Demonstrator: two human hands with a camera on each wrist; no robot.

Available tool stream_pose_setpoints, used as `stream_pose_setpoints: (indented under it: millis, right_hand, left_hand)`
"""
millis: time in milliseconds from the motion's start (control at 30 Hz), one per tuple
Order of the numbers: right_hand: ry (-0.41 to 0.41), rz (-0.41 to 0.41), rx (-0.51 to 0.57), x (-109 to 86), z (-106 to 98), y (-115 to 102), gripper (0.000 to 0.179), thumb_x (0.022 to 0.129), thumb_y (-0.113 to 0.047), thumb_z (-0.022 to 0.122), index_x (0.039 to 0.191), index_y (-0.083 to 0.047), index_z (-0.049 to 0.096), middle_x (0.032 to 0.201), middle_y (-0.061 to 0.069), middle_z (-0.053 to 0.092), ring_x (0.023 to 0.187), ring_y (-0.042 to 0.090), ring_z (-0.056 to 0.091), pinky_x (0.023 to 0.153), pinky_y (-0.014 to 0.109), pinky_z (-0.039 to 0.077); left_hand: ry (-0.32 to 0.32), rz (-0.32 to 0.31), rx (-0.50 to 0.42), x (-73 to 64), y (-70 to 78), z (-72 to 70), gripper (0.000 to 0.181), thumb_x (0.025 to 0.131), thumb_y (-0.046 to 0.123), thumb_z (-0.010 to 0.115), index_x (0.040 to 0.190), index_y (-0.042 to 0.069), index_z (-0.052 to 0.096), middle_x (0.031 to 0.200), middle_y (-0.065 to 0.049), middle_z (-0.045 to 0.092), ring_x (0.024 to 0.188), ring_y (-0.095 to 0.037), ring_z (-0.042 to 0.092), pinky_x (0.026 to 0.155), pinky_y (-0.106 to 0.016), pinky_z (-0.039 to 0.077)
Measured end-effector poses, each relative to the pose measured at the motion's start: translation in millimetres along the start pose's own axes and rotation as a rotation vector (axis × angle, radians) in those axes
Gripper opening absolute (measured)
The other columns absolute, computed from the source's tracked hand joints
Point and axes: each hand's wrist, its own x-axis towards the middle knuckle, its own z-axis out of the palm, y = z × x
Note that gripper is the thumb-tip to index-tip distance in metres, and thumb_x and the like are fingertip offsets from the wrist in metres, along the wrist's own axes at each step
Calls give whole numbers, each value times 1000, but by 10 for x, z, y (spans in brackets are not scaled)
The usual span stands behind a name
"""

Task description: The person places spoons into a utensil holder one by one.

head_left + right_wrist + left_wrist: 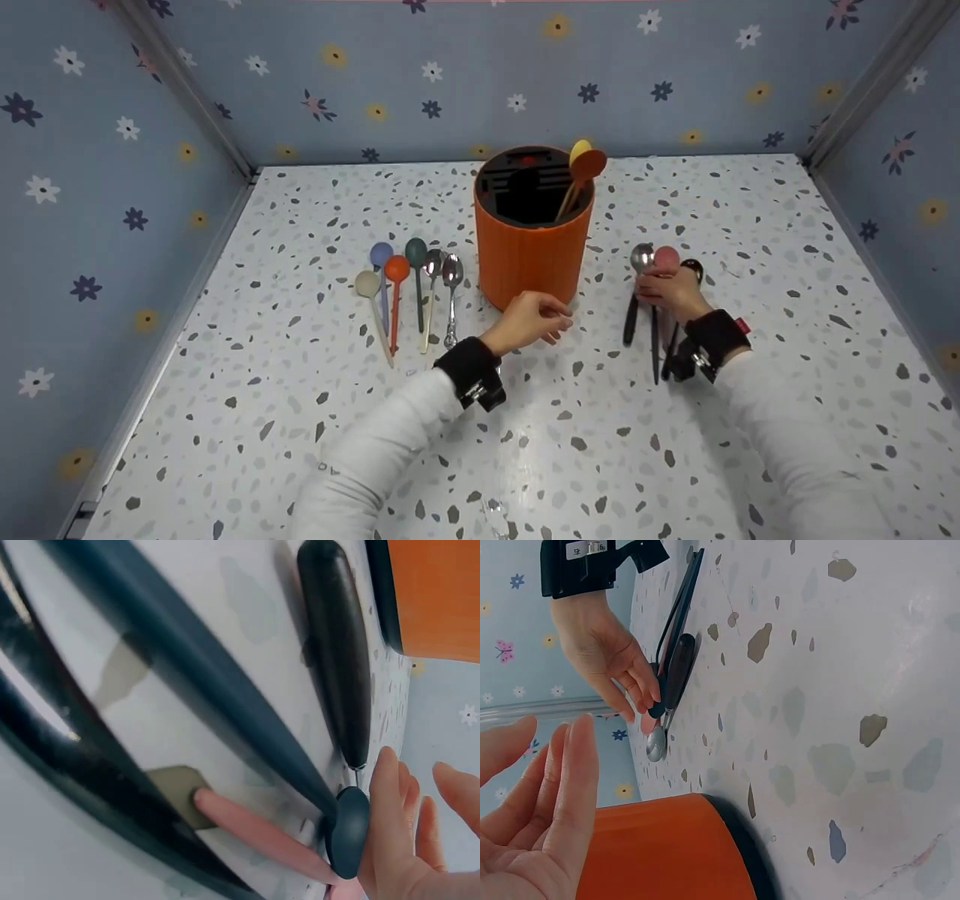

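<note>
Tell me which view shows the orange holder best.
Head view: the orange holder shows both top and side there. The left wrist view catches only a cropped lower part; the right wrist view, just a piece, upper right.

Flowered panels [480, 56] and grey posts [870, 79] around a speckled tabletop [585, 472] suggest a booth.

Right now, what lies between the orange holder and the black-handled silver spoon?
Only bare, speckled tabletop lies between the orange holder and that silver spoon, as the head view shows.
</note>
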Motion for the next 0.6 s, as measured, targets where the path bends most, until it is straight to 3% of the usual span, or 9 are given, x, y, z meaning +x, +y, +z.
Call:
stream_pose_setpoints:
  millis: [333, 467, 600]
  right_hand:
    - [60, -25, -231, 43, 25, 86, 35, 82, 4, 54, 109, 24, 44, 64, -2, 59, 57, 4, 59, 61, 20, 53]
    - [64, -16, -337, 49, 63, 90, 35, 79, 5, 56, 107, 24, 46, 62, 0, 59, 53, 3, 57, 58, 20, 54]
    - [111, -55, -467, 59, 127, 79, 31, 76, 4, 61, 100, 21, 53, 61, 6, 62, 46, 3, 55, 51, 20, 53]
  left_hand:
    - [-11, -31, -34, -10, -91, 19, 21, 81, 1, 60, 98, -11, 61, 84, -25, 63, 68, -31, 63, 63, -36, 55]
    - [-18, -61, -38, -27, -106, 21, 20, 81, 2, 61, 97, -9, 62, 84, -23, 63, 66, -28, 63, 66, -39, 54]
    - [-21, -83, -43, -36, -124, 33, 18, 81, 2, 61, 97, -8, 62, 83, -20, 63, 70, -31, 63, 67, -39, 54]
